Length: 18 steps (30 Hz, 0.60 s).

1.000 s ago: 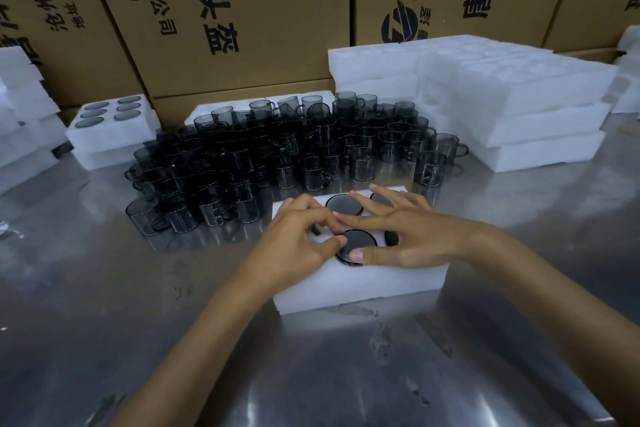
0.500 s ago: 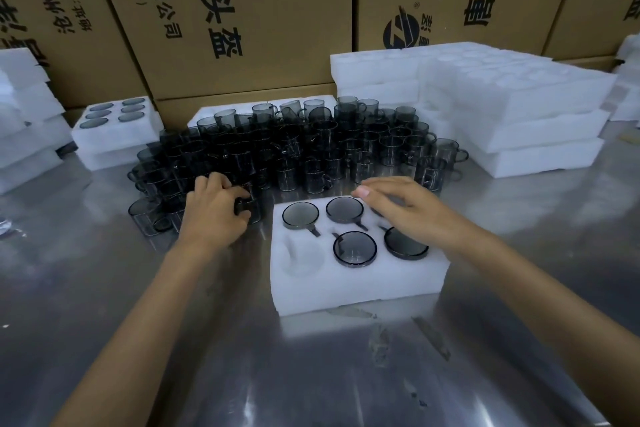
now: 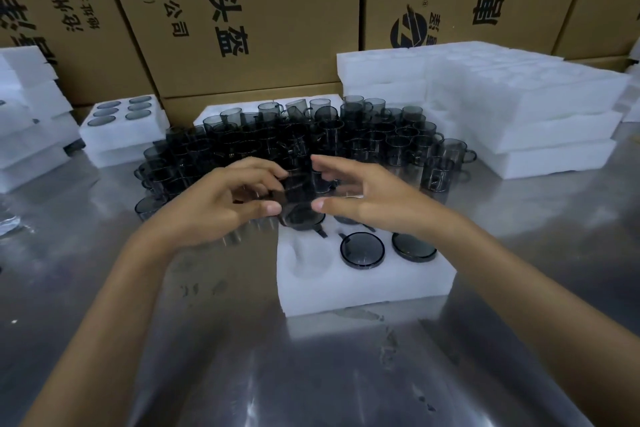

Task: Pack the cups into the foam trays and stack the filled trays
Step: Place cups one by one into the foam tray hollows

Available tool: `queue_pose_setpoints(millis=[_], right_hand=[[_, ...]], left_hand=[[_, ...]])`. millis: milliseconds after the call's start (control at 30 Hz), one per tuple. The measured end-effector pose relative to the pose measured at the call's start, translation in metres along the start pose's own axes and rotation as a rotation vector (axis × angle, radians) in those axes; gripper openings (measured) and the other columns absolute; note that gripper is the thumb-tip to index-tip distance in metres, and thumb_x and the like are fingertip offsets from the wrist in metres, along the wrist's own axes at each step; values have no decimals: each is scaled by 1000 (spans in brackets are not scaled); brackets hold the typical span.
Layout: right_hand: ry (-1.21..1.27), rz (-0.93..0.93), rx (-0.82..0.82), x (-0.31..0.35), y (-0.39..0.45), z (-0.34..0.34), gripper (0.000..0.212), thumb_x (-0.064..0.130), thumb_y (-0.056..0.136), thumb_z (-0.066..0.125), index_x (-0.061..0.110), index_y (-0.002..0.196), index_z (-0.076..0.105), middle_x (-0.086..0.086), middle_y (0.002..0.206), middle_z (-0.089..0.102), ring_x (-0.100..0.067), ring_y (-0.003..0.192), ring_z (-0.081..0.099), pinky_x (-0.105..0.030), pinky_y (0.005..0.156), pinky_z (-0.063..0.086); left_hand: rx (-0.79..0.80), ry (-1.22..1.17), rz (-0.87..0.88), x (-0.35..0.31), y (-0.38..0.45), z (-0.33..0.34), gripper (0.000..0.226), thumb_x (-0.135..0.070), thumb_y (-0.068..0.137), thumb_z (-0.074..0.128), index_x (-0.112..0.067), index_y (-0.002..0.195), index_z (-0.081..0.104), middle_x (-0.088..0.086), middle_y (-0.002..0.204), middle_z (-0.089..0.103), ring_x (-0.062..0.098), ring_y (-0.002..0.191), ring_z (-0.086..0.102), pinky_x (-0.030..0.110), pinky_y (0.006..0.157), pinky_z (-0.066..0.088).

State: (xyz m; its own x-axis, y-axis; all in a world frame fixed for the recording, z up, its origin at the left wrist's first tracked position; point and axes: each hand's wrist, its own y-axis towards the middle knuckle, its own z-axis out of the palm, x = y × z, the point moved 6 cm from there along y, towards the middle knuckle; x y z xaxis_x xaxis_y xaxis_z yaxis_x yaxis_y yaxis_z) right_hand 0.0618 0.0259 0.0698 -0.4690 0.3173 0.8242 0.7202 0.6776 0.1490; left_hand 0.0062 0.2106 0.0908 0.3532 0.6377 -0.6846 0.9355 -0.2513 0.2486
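On the steel desk (image 3: 104, 288), the left hand (image 3: 214, 208) curls its fingers round a smoky glass cup (image 3: 298, 198), held above the foam tray (image 3: 360, 284). The right hand (image 3: 374, 201), fingers spread and relaxed, hovers just beside the cup, gripping nothing.

A shiny metal table (image 3: 311, 374) fills the lower half of the frame, its brushed surface scuffed and smeared, with pale patches of reflected light at the lower centre and along the left edge. Behind it, across the whole top of the frame, stands a wall of large brown cardboard boxes (image 3: 263, 10) set side by side, printed with black Chinese characters, many of them upside down, and a round black logo (image 3: 408, 32) at upper right of centre. The light is soft and even.
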Motion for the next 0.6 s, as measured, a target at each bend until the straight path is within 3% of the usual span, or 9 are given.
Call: queue_pose_setpoints(millis=[133, 267, 333, 500, 600], right_hand=[[15, -18, 107, 2, 0, 16, 77, 22, 83, 79, 32, 148, 40, 7, 133, 60, -3, 115, 60, -27, 101, 48], [-54, -52, 106, -2, -13, 31, 66, 34, 74, 85, 48, 128, 50, 25, 110, 63, 10, 83, 60, -8, 69, 45], [-101, -64, 58, -2, -17, 34, 56, 41, 72, 83, 53, 117, 51, 36, 103, 60, 15, 81, 58, -4, 65, 42], [-278, -72, -5, -4, -16, 43, 59, 52, 72, 79, 42, 126, 56, 20, 112, 60, 3, 97, 51, -13, 76, 40], [-420, -120, -29, -1, -20, 44, 65, 59, 75, 73, 40, 134, 53, 19, 115, 56, -1, 106, 39, -19, 92, 35]], left_hand=[[156, -164, -33, -8, -3, 17, 16, -10, 83, 71, -13, 98, 75, -17, 126, 63, 3, 105, 65, 13, 77, 52], [185, -304, -16, -3, -12, 25, 19, -4, 90, 65, -6, 108, 69, -2, 126, 68, 11, 120, 61, 14, 88, 49], [163, -336, -15, -1, -13, 29, 22, -7, 92, 62, -7, 113, 65, 1, 124, 69, 14, 121, 61, 18, 94, 49], [108, -459, -89, 17, -18, 39, 23, 6, 89, 61, -2, 111, 60, 7, 124, 68, 19, 123, 61, 22, 98, 49], [65, -423, -64, 21, -23, 39, 25, -8, 86, 66, -8, 111, 63, 3, 122, 69, 15, 120, 62, 18, 95, 48]])
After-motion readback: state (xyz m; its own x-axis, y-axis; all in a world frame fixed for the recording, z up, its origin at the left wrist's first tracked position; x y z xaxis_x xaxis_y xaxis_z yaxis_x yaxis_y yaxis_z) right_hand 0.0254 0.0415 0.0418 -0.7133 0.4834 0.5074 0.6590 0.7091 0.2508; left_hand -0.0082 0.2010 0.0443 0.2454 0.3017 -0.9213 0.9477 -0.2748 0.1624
